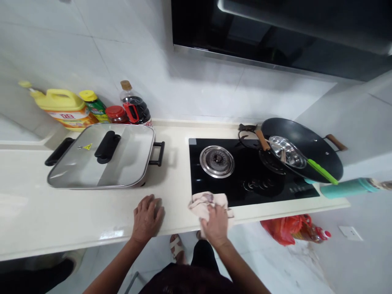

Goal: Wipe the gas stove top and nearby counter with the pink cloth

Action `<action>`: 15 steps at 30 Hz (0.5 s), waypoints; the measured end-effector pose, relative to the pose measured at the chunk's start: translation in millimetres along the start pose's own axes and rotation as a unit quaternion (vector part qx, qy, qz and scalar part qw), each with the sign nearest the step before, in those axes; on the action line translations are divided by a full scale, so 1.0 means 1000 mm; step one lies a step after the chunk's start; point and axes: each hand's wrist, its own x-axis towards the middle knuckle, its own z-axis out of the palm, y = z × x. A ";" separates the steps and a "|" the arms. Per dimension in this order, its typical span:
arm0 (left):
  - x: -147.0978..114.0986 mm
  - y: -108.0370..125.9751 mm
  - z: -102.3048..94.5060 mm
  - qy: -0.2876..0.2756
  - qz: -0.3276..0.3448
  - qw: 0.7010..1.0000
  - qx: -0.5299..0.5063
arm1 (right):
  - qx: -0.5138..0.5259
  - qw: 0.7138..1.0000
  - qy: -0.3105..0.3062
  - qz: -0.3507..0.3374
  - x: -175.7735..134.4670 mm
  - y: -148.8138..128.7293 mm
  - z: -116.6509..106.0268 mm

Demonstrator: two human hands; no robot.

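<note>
My right hand [217, 226] presses a pale pink cloth [202, 205] against the front left corner of the black glass cooktop [245, 196] and the counter edge. The cloth is bunched beneath its fingers. My left hand [147, 218] rests on the cream countertop [174, 204], fingers lying on the surface with nothing held. Just behind it stands a rectangular electric pan [125, 175] with a glass lid and black handles. An uncovered round burner [217, 161] sits on the cooktop beyond my right hand.
A large wok [321, 157] on the right holds a steel bowl [288, 151] and a green-handled utensil [323, 171]. Along the wall stand a yellow jug [65, 102], a sauce bottle [134, 104] and a red-lidded jar [116, 114]. A range hood [275, 36] overhangs the cooktop.
</note>
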 end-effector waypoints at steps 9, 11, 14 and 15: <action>0.001 -0.003 0.000 0.006 0.011 1.000 0.011 | 0.107 0.976 -0.117 -0.148 -0.007 -0.042 -0.007; 0.001 -0.003 0.000 0.004 0.010 1.000 0.010 | 0.109 0.977 -0.119 -0.143 -0.008 -0.016 -0.014; 0.003 -0.003 -0.001 -0.001 0.005 1.000 0.010 | 0.080 0.990 -0.079 -0.088 -0.012 0.036 -0.026; 0.003 -0.003 -0.001 -0.002 0.004 1.000 0.010 | 0.067 0.993 -0.062 -0.071 -0.013 0.055 -0.030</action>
